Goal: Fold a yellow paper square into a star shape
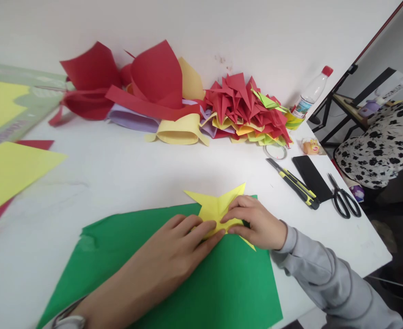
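Observation:
A folded yellow paper star [212,206] with several pointed tips lies over the upper edge of a green paper sheet [201,288]. My left hand [179,246] reaches in from the lower left, its thumb and fingers closed at the star's lower left part. From the right, my right hand [258,221] grips the star's right side with bent fingers and thumb. Both hands' fingertips nearly meet at the middle of the star and hide part of it.
Behind stand red, purple and yellow paper pieces [156,82] and a pile of pointed red folds [245,103]. A bottle [309,96], tape roll [275,151], box cutter [295,185], black flat object [312,178] and scissors [344,198] are right. Yellow sheets [13,171] lie left. A person [382,141] stands right.

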`<state>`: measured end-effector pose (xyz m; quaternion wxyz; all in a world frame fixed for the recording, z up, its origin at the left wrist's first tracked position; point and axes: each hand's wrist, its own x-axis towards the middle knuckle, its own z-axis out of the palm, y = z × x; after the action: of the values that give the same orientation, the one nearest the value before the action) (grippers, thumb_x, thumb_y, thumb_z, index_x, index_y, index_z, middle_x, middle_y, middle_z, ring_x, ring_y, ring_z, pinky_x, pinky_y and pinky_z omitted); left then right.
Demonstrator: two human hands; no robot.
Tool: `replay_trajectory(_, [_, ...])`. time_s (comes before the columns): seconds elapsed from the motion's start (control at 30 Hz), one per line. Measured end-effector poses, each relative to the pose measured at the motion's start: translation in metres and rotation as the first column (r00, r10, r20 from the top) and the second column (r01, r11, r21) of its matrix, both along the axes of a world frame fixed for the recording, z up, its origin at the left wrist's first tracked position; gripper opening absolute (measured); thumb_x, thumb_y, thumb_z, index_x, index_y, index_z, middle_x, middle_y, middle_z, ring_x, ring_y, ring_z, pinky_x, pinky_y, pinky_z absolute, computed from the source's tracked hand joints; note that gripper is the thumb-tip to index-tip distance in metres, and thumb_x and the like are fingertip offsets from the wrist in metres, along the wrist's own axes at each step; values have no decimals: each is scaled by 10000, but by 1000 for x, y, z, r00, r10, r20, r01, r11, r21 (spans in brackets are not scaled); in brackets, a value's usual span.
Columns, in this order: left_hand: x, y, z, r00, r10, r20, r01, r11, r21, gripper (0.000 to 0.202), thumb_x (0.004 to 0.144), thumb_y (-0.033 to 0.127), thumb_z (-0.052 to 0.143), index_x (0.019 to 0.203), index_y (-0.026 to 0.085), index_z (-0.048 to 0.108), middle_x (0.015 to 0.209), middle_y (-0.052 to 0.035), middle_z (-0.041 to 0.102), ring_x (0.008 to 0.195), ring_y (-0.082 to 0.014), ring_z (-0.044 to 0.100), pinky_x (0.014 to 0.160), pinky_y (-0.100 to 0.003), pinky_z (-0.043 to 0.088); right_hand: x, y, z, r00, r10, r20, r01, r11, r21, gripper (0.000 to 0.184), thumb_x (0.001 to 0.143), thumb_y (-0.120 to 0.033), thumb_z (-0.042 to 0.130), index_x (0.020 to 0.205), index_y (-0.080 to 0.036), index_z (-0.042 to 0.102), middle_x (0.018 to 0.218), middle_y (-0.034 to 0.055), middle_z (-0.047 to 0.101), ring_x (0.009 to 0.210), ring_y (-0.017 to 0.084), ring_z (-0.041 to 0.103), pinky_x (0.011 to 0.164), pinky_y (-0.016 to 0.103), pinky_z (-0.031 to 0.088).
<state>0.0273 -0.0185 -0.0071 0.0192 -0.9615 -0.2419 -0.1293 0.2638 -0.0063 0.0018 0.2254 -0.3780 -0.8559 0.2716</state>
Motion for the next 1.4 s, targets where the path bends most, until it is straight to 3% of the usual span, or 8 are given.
replay_trajectory(0.3, [1,-3,-6,1000,8,-30,-7,1000,21,316,932,193,487,1226,240,591,1029,-48,632,891,-217,544,750,-368,380,-4,-4,3,998,-50,32,51,998,-22,200,805,-117,732,978,-209,689,984,36,606,952,191,578,874,356,454])
replay_trajectory(0.53, [6,5,9,999,-52,-5,52,999,-18,213,924,150,535,1096,209,647,939,-32,649,829,-196,575,709,-343,423,-4,-3,6,996,-21,87,25,999,-41,147,828,-127,709,933,-230,711,962,21,580,941,183,563,876,353,438])
replay_trajectory(0.67, [-5,14,11,987,-89,135,101,992,-80,277,937,98,443,1073,201,661,1025,-36,694,880,-188,615,791,-337,478,-4,-2,5,998,-19,66,21,999,-29,146,823,-129,722,935,-222,722,961,26,586,933,181,565,863,347,439])
replay_trajectory(0.8, [-18,20,10,989,-71,127,81,994,-72,394,913,37,362,1088,198,676,1135,-48,713,1028,-194,626,919,-351,500,-3,-3,2,999,-21,32,21,1000,-13,157,809,-114,735,932,-213,732,956,28,588,924,178,567,851,344,438])
replay_trajectory(0.93, [-19,22,12,989,-88,115,95,994,-61,395,895,18,405,1132,195,666,1165,-54,712,1046,-209,624,937,-373,515,-1,-4,-2,999,3,37,-3,1000,25,182,851,-123,687,958,-252,758,941,26,563,901,172,550,822,341,428])
replay_trajectory(1.1, [-15,20,16,990,-93,103,105,988,-116,358,897,53,493,1127,259,673,1171,-50,694,1031,-224,602,885,-385,527,2,-4,-5,991,40,131,-50,996,71,348,844,-44,626,1016,-313,764,995,33,529,938,177,525,824,346,407])
replay_trajectory(1.27, [-16,18,12,990,-108,93,116,990,-76,300,898,97,535,1118,243,678,1188,-52,679,1032,-242,577,873,-403,510,2,-7,-3,981,32,190,-49,995,88,356,841,-59,639,1013,-347,761,1022,33,529,963,188,509,826,348,398])
replay_trajectory(1.4, [-12,14,11,993,-69,94,70,998,-7,237,912,133,538,1064,221,697,1160,-45,693,1008,-258,580,845,-417,500,-1,-13,1,971,14,237,-58,982,180,360,845,-83,633,1060,-348,748,1052,55,540,948,208,490,801,354,390])
